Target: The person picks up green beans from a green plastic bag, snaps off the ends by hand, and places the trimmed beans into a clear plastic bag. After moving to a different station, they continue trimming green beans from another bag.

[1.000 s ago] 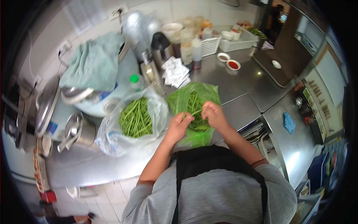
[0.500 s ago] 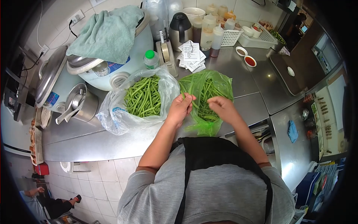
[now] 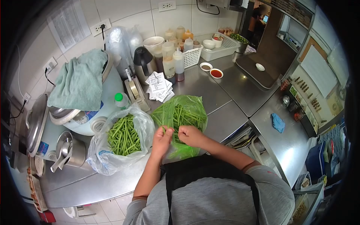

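The person stands at a metal counter [image 3: 108, 189], with both hands low over the near side of a green plastic bag [image 3: 195, 102] that lies open and holds long green beans [image 3: 184, 117]. The left hand [image 3: 161, 142] is at the bag's left edge, its thumb pressed against the bent fingers, grasping a green piece [image 3: 164, 129] that shows at the top of the grip and looks like a bean. The right hand [image 3: 192, 135] is just beside it, apart from the left one, clenched with the knuckles up over the beans; whether anything is inside that fist cannot be told. To the left of the green bag, a clear plastic bag [image 3: 145, 128] stands open with its rim spread, filled with a heap of cut beans [image 3: 123, 137]. Behind the clear bag are a green-capped bottle [image 3: 120, 100] and a tape dispenser [image 3: 135, 90], and loose paper slips [image 3: 159, 87] lie behind the green bag. A metal pot [image 3: 78, 153] with utensils leaning in it stands left of the clear bag. Farther back are a flask [image 3: 144, 63], a row of sauce bottles [image 3: 179, 64] and a small dish of red sauce [image 3: 216, 73]. A blue cloth [image 3: 278, 123] lies on the right-hand counter.
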Tool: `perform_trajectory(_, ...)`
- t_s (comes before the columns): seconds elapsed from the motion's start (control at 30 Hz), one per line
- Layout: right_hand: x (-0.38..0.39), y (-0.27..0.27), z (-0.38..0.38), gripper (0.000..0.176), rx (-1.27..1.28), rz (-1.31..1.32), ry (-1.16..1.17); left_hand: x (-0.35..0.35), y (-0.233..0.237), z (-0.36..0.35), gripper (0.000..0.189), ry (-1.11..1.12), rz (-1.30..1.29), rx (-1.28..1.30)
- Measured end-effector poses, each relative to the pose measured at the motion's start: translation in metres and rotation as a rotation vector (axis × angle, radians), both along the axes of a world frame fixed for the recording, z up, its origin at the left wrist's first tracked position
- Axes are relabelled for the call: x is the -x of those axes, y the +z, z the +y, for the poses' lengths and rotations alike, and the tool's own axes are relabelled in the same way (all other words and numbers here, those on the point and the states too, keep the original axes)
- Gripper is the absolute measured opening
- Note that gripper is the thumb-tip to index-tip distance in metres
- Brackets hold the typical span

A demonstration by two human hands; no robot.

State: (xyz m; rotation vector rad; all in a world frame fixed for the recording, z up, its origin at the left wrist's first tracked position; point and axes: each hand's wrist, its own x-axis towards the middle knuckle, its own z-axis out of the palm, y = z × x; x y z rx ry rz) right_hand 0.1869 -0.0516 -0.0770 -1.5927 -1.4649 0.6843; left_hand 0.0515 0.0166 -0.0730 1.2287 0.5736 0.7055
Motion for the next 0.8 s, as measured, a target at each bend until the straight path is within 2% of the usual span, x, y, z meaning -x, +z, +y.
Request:
perform_trajectory(0.03, 0.001, -0.003, 0.000, 0.014, -0.031, -0.044, -0.044, -0.001, -0.004, -0.002, 0.010, -0.026, 0.007, -0.060)
perform_trajectory(0.07, 0.002, -0.002, 0.001, 0.013, 0.006, -0.043, -0.099, -0.003, -0.014, -0.003, 0.012, -0.037, 0.085, -0.259)
perform_trajectory(0.17, -0.008, -0.010, 0.007, 0.014, -0.035, 0.018, -0.223, 0.000, -0.001, -0.011, 0.014, -0.127, 0.011, -0.097)
perform_trajectory(0.27, -0.022, -0.005, 0.008, 0.015, 0.025, -0.138, -0.308, 0.013, 0.015, 0.001, 0.008, 0.046, 0.029, -0.176)
perform_trajectory(0.43, -0.045, -0.013, -0.002, 0.016, -0.036, -0.384, -0.206, 0.052, 0.020, 0.043, 0.005, 0.371, 0.073, -0.486)
perform_trajectory(0.5, -0.054, -0.013, -0.007, 0.018, -0.019, -0.404, -0.233, 0.076, 0.012, 0.063, 0.006, 0.577, 0.225, -0.740)
perform_trajectory(0.6, -0.071, -0.016, -0.023, 0.019, 0.027, -0.379, -0.335, 0.104, 0.018, 0.076, 0.011, 0.748, 0.599, -0.878)
perform_trajectory(0.7, -0.095, -0.031, -0.045, 0.023, 0.017, -0.425, -0.443, 0.116, -0.005, 0.086, 0.018, 0.806, 0.852, -1.108)
perform_trajectory(0.73, -0.101, -0.039, -0.054, 0.026, 0.020, -0.478, -0.475, 0.118, -0.019, 0.091, 0.027, 0.760, 0.974, -1.002)
perform_trajectory(0.77, -0.105, -0.046, -0.063, 0.029, 0.022, -0.530, -0.508, 0.117, -0.034, 0.091, 0.029, 0.775, 1.028, -1.026)
perform_trajectory(0.8, -0.106, -0.050, -0.072, 0.033, 0.131, -0.521, -0.517, 0.112, -0.047, 0.089, 0.032, 0.790, 1.081, -1.049)
